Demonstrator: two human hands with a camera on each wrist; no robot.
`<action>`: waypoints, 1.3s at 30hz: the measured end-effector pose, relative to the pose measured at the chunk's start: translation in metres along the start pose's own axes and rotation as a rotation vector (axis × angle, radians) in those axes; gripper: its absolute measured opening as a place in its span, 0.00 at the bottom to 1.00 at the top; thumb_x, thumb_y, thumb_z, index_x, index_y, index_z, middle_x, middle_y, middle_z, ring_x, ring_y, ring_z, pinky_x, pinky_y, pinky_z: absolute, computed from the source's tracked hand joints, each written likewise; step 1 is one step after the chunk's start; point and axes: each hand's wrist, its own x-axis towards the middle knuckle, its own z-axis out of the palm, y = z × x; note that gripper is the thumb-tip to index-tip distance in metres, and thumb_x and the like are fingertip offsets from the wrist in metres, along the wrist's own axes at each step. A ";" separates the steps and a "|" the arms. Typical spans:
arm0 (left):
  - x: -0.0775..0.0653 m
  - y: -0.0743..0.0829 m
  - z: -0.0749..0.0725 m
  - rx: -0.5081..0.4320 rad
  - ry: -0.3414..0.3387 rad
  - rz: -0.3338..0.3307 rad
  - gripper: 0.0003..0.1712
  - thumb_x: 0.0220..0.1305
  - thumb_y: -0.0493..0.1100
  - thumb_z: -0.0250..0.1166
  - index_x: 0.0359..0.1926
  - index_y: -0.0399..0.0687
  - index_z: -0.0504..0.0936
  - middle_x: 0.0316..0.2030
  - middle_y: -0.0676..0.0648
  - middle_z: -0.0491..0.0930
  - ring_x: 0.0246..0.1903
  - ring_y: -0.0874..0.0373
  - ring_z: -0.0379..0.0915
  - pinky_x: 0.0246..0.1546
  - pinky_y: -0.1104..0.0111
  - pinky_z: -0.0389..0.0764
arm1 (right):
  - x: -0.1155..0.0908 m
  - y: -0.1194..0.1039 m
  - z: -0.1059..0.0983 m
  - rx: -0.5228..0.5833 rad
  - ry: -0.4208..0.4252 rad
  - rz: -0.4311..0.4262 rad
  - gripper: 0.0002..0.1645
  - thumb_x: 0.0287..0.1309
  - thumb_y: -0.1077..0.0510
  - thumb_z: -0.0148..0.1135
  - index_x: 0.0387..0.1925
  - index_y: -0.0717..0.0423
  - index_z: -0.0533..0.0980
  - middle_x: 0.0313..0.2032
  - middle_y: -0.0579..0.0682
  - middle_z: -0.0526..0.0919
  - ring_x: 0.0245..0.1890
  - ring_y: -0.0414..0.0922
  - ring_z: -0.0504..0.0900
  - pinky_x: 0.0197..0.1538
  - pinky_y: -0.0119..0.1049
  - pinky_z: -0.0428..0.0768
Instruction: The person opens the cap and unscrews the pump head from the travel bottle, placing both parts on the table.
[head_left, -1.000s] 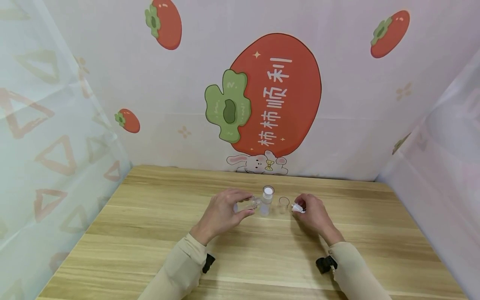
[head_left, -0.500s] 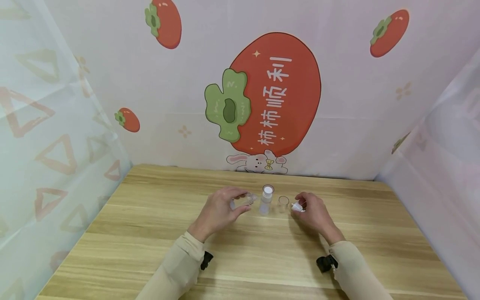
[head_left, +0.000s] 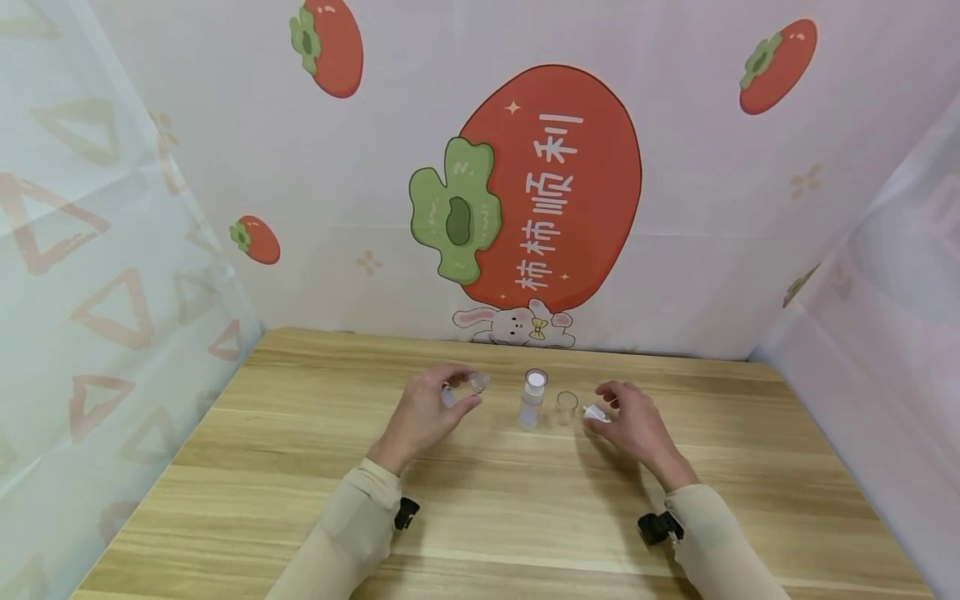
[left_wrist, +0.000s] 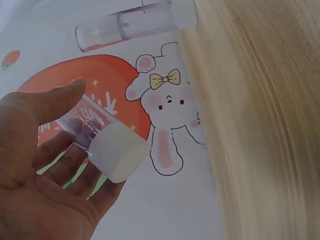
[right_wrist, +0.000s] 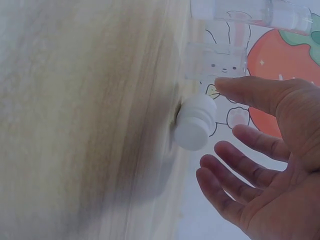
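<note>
My left hand (head_left: 423, 421) holds a small clear bottle with a white base (left_wrist: 117, 150) between thumb and fingers, tilted in the left wrist view. To its right, on the table, a clear bottle with a white top (head_left: 530, 404) stands upright. Beside that stands a short clear cap (head_left: 567, 408), its open rim up. A small white pump top (right_wrist: 194, 122) sits on the table right of the cap. Around it, my right hand (head_left: 633, 425) has its thumb and fingers spread, and in the right wrist view they are apart from the piece.
The wood-grain table (head_left: 480, 517) ends at a white backdrop (head_left: 360, 275) printed with a red persimmon and a rabbit. Fabric walls rise on the left and right sides. A black wrist camera (head_left: 660, 527) is strapped at the right sleeve, another at the left.
My left hand has drawn leftward with its bottle, away from the standing bottle. My right hand's fingers have spread from the white pump top, which has stayed in place.
</note>
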 end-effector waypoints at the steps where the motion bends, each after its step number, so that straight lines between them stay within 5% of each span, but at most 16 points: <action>1: 0.000 -0.002 0.000 -0.011 0.006 -0.011 0.20 0.54 0.39 0.79 0.49 0.41 0.85 0.43 0.46 0.86 0.42 0.52 0.82 0.47 0.58 0.83 | 0.000 0.000 -0.001 -0.002 0.001 0.002 0.29 0.52 0.56 0.78 0.53 0.66 0.78 0.46 0.60 0.81 0.47 0.58 0.80 0.49 0.55 0.80; 7: 0.000 -0.013 0.000 -0.076 0.033 -0.125 0.21 0.56 0.38 0.78 0.49 0.40 0.83 0.42 0.43 0.85 0.44 0.45 0.81 0.47 0.56 0.81 | -0.005 -0.004 -0.005 -0.001 0.002 0.007 0.30 0.53 0.55 0.78 0.54 0.65 0.77 0.48 0.61 0.81 0.49 0.59 0.80 0.50 0.56 0.79; 13: -0.001 -0.024 0.000 -0.114 0.049 -0.240 0.21 0.57 0.39 0.78 0.50 0.41 0.82 0.41 0.42 0.85 0.43 0.48 0.79 0.45 0.57 0.80 | -0.009 -0.008 -0.008 -0.005 0.011 0.000 0.31 0.53 0.55 0.78 0.55 0.64 0.77 0.48 0.60 0.81 0.49 0.59 0.80 0.51 0.57 0.79; 28: -0.004 -0.046 0.001 -0.232 0.087 -0.368 0.22 0.56 0.35 0.77 0.50 0.35 0.80 0.43 0.39 0.83 0.45 0.47 0.80 0.50 0.55 0.82 | -0.012 -0.016 -0.008 -0.004 0.016 -0.040 0.31 0.51 0.55 0.79 0.55 0.63 0.78 0.47 0.60 0.81 0.48 0.59 0.80 0.50 0.56 0.79; 39: -0.006 -0.054 0.003 -0.232 0.108 -0.400 0.23 0.55 0.33 0.76 0.50 0.31 0.78 0.44 0.35 0.82 0.46 0.43 0.81 0.50 0.54 0.82 | -0.014 -0.014 -0.007 -0.009 0.021 -0.077 0.31 0.50 0.56 0.80 0.54 0.64 0.78 0.45 0.59 0.82 0.47 0.57 0.80 0.49 0.57 0.79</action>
